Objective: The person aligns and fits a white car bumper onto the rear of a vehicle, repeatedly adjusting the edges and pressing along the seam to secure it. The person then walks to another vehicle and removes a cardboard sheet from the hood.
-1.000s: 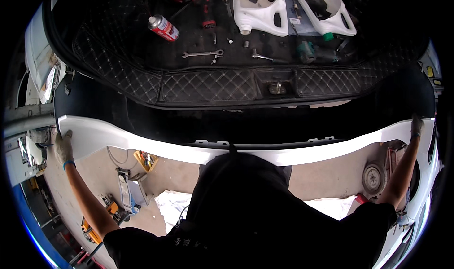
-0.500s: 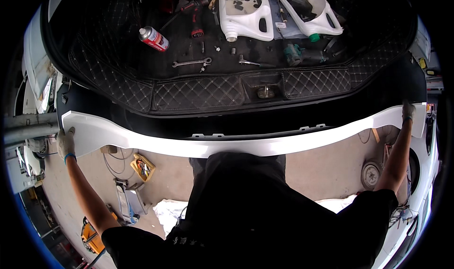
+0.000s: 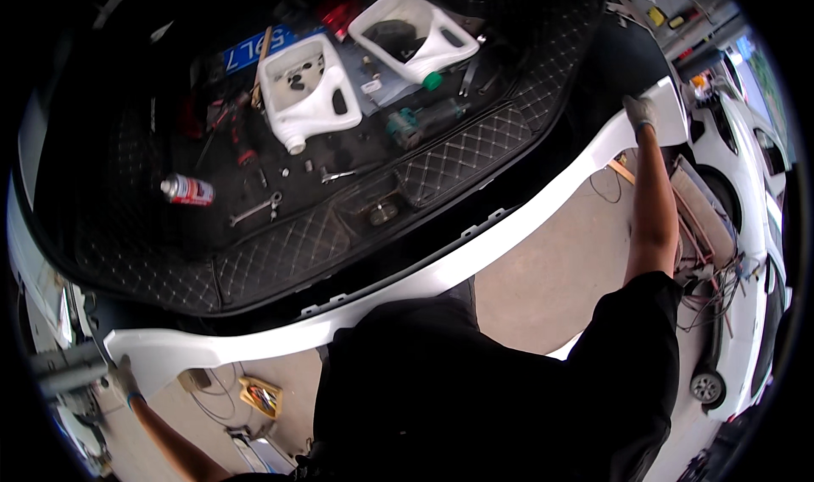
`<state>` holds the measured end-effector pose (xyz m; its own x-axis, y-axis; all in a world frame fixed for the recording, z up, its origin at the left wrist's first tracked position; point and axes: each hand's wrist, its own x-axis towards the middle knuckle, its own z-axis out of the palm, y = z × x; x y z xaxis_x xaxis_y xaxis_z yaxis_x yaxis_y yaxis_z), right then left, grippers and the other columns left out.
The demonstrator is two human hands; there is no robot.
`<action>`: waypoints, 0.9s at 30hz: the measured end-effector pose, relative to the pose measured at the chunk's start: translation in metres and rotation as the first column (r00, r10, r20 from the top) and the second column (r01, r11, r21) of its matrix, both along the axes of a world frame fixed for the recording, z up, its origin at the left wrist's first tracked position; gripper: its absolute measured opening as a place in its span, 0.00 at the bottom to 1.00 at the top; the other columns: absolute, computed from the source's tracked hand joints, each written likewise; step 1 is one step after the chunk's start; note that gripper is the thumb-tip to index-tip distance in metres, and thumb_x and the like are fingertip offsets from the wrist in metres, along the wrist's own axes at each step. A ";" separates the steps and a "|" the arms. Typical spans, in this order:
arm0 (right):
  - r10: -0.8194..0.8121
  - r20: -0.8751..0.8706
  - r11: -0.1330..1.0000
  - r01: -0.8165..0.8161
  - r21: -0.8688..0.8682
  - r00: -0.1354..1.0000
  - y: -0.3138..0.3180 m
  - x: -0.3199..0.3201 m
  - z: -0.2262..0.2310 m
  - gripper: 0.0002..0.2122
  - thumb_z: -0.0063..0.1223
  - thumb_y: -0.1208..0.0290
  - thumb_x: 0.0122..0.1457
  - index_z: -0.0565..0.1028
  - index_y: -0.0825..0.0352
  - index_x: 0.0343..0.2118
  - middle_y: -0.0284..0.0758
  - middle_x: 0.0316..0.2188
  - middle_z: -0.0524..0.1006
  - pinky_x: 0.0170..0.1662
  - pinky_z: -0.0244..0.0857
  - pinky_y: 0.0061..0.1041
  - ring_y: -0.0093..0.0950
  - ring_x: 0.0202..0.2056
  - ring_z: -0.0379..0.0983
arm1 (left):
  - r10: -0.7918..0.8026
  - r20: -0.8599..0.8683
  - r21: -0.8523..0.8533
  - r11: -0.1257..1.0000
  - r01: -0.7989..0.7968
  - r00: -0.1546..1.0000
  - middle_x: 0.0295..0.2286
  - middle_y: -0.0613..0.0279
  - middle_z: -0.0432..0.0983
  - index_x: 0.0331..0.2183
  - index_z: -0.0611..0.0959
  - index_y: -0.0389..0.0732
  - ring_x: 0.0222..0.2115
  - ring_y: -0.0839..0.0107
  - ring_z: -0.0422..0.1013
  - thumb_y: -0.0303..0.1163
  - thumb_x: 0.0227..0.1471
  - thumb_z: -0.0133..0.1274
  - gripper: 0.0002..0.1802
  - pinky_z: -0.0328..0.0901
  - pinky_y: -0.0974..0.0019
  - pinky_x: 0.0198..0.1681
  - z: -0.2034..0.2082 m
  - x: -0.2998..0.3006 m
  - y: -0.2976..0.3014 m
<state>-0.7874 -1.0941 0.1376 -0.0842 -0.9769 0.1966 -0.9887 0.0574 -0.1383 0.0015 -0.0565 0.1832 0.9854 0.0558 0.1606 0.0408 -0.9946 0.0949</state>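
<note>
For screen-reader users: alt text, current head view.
A person's gloved left hand and right hand hold opposite ends of a long white panel at a vehicle's open trunk. Inside lie two cut-open white jugs, a spray can and a wrench.

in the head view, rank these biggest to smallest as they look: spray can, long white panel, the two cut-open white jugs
1. Long white panel
2. Green-capped jug and other jug: too alike to rank
3. Spray can
</note>
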 end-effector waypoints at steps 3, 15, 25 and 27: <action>0.007 -0.002 1.000 -0.007 0.001 1.000 -0.005 0.016 0.022 0.24 0.53 0.50 0.48 0.81 0.71 0.36 0.56 0.40 0.78 0.50 0.68 0.43 0.49 0.47 0.75 | -0.036 -0.026 -0.097 0.995 0.033 0.999 0.45 0.45 0.79 0.51 0.78 0.34 0.45 0.53 0.75 0.40 0.51 0.57 0.28 0.65 0.57 0.50 0.011 0.009 -0.009; 0.050 -0.023 0.998 -0.051 -0.038 0.998 -0.023 0.071 0.042 0.22 0.56 0.54 0.48 0.81 0.70 0.38 0.53 0.41 0.79 0.50 0.69 0.41 0.47 0.47 0.76 | -0.099 -0.027 -0.089 0.991 0.096 0.995 0.44 0.45 0.79 0.52 0.76 0.34 0.43 0.53 0.75 0.40 0.52 0.54 0.29 0.66 0.56 0.48 0.028 0.050 -0.011; 0.009 0.009 1.000 -0.009 0.003 1.000 -0.029 0.107 0.045 0.22 0.56 0.58 0.49 0.80 0.69 0.43 0.52 0.44 0.78 0.52 0.69 0.40 0.46 0.49 0.75 | -0.049 -0.036 -0.046 0.998 0.048 0.998 0.47 0.44 0.75 0.53 0.74 0.32 0.47 0.52 0.74 0.38 0.50 0.56 0.31 0.66 0.56 0.50 0.021 0.070 -0.028; -0.004 0.033 1.000 0.004 0.001 0.999 -0.029 0.112 0.047 0.22 0.56 0.59 0.48 0.80 0.71 0.42 0.53 0.44 0.78 0.51 0.69 0.40 0.46 0.48 0.75 | -0.009 -0.058 -0.011 1.000 0.009 0.998 0.50 0.45 0.69 0.55 0.72 0.34 0.48 0.52 0.72 0.40 0.49 0.56 0.34 0.66 0.56 0.51 0.020 0.071 -0.036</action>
<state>-0.6758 -1.1231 0.1847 -0.0946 -0.9768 0.1923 -0.9835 0.0617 -0.1703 0.0727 -0.0920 0.2034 0.9936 0.0482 0.1024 0.0375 -0.9939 0.1038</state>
